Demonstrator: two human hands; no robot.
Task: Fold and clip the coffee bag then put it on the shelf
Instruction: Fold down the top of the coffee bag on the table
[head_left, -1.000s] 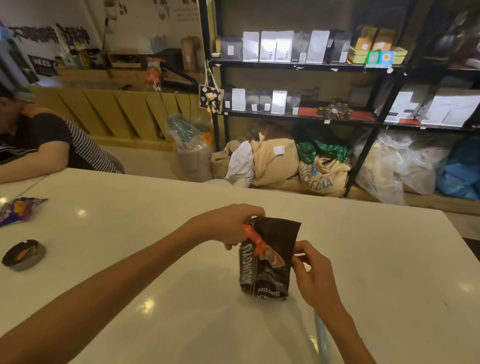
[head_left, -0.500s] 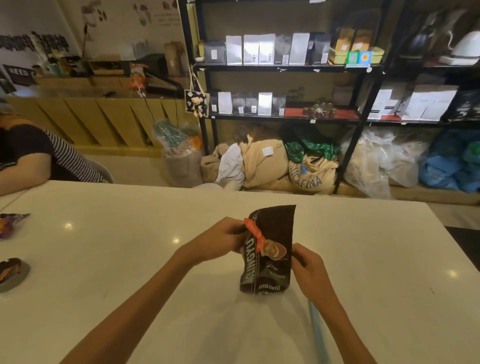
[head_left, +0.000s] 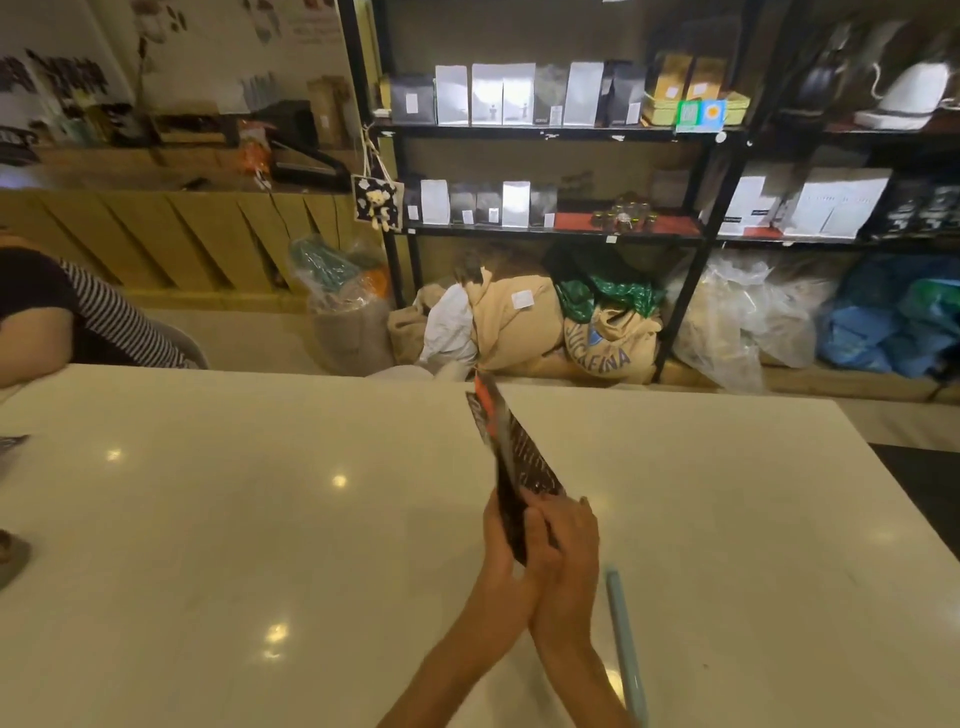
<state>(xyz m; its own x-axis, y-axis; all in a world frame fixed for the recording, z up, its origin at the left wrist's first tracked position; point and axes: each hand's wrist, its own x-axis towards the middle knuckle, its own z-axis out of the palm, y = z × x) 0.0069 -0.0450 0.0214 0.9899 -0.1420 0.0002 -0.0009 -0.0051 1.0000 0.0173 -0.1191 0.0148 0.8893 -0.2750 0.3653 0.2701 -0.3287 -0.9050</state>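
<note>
1. Head view: we hold the coffee bag (head_left: 522, 467) above the white table (head_left: 260, 519), nearer its far edge than its near edge.
2. Our left hand (head_left: 501, 545) and right hand (head_left: 566, 540) press together, fingers closed on the bag's lower end.
3. The bag's long axis tilts up and away to the left; its top points toward the shelf (head_left: 550, 132).
4. An orange clip (head_left: 485, 392) sits at the bag's top end.
5. A pale blue stick (head_left: 626, 639) lies near the table's near edge, just right of our right wrist.
</note>
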